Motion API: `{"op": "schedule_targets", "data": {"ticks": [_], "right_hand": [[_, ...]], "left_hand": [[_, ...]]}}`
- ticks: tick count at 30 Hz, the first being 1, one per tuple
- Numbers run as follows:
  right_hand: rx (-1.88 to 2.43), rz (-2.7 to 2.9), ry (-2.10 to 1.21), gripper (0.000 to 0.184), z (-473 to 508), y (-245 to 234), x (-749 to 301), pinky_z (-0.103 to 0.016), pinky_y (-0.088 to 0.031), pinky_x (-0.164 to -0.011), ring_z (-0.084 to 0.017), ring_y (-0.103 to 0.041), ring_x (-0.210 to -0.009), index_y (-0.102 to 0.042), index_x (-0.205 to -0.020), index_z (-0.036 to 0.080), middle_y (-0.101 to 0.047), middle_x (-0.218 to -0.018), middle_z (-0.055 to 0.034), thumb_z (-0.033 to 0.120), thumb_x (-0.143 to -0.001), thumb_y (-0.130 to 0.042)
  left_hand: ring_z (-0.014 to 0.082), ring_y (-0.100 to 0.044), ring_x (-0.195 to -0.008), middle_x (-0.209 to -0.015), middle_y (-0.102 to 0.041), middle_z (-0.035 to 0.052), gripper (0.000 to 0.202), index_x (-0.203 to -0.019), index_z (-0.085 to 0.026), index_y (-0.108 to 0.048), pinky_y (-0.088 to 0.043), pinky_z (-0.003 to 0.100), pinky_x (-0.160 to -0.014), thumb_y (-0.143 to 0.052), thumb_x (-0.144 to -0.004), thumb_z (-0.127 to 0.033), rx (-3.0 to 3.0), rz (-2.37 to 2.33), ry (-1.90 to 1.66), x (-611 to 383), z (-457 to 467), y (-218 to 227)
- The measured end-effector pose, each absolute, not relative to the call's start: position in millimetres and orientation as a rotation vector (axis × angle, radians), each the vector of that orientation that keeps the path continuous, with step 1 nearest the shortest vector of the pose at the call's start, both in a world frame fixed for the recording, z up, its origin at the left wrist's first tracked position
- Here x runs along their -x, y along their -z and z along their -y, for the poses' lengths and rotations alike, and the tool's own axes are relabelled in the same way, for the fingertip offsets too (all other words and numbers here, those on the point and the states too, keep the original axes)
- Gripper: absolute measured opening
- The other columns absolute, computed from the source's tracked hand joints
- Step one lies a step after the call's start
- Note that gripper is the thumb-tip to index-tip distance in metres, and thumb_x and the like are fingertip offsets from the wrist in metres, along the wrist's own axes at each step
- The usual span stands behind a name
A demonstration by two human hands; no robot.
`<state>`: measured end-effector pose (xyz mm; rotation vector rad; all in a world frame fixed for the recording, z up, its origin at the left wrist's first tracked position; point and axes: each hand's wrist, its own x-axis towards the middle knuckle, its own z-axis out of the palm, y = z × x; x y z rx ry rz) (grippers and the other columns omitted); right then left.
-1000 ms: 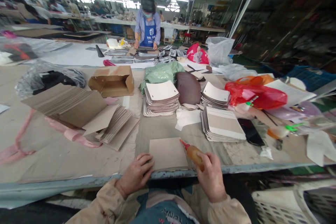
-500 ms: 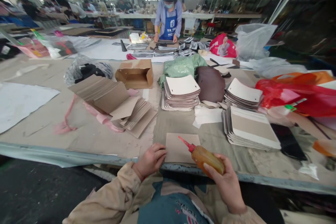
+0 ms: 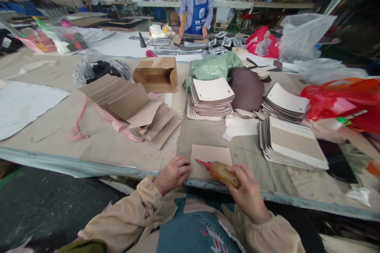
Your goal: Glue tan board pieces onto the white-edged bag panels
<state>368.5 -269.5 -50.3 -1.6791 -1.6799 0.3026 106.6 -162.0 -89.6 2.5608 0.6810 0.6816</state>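
My right hand (image 3: 247, 189) is wrapped round an amber squeeze bottle (image 3: 227, 174) with a red pointed nozzle, which looks like a glue bottle. The bottle is tilted, its nozzle pointing left over a flat rectangular piece of cardboard (image 3: 209, 153) at the table's front edge. Whether the tip touches the cardboard, I cannot tell. My left hand (image 3: 174, 174) lies at the cardboard's left edge, fingers curled together and pressed against it. Left of it is a leaning stack of brown cardboard pieces (image 3: 118, 99). Stacked white-faced panels (image 3: 212, 91) lie beyond the cardboard piece.
More panel stacks (image 3: 297, 142) lie to the right, beside a black phone (image 3: 338, 162) and red plastic bags (image 3: 341, 101). An opened cardboard box (image 3: 156, 75) and a green bag (image 3: 210, 65) stand farther back. Across the table, a person in a blue apron (image 3: 199, 16) works.
The bottle in my right hand has moved left and lower, its nozzle now over the cardboard's left part. My left hand stays at the left edge. The camera view has tilted slightly downward.
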Motion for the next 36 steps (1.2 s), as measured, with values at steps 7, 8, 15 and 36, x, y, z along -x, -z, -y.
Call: {"op": "schedule_targets", "data": {"ticks": [7,8,15,36], "right_hand": [[1.632,1.812,-0.485,0.024,285,38,-375,-0.032,-0.053,-0.078,-0.021,-0.06,-0.093,-0.059,-0.104,0.024,-0.057,-0.104,-0.0078,0.031,-0.082,-0.062],[1.622,1.813,-0.524,0.024,288,36,-375,-0.032,-0.053,-0.077,-0.021,-0.061,-0.093,-0.059,-0.104,0.024,-0.058,-0.103,-0.0075,0.031,-0.081,-0.063],[1.681,1.581,-0.516,0.033,304,36,-397,-0.035,-0.052,-0.078,-0.023,-0.06,-0.093,-0.055,-0.102,0.023,-0.06,-0.099,-0.0057,0.037,-0.077,-0.07],[1.868,1.648,-0.393,0.027,345,28,-474,-0.036,-0.053,-0.076,-0.023,-0.061,-0.089,-0.062,-0.099,0.027,-0.061,-0.098,-0.0053,0.038,-0.076,-0.069]], "left_hand": [[0.0194,-0.053,-0.103,-0.104,-0.061,0.0082,0.02,-0.098,-0.019,-0.067,-0.049,0.036,-0.09,-0.05,-0.088,-0.015,-2.538,-0.699,-0.651,-105,163,92],[0.0195,-0.053,-0.103,-0.104,-0.061,0.0082,0.02,-0.098,-0.019,-0.067,-0.049,0.037,-0.09,-0.05,-0.087,-0.015,-2.539,-0.7,-0.649,-105,162,92],[0.0195,-0.055,-0.103,-0.104,-0.062,0.0081,0.019,-0.096,-0.02,-0.067,-0.05,0.037,-0.091,-0.052,-0.086,-0.014,-2.545,-0.701,-0.7,-106,162,94],[0.0198,-0.055,-0.103,-0.107,-0.06,0.0093,0.02,-0.1,-0.019,-0.066,-0.049,0.038,-0.091,-0.052,-0.086,-0.014,-2.566,-0.678,-0.683,-106,160,97]]}}
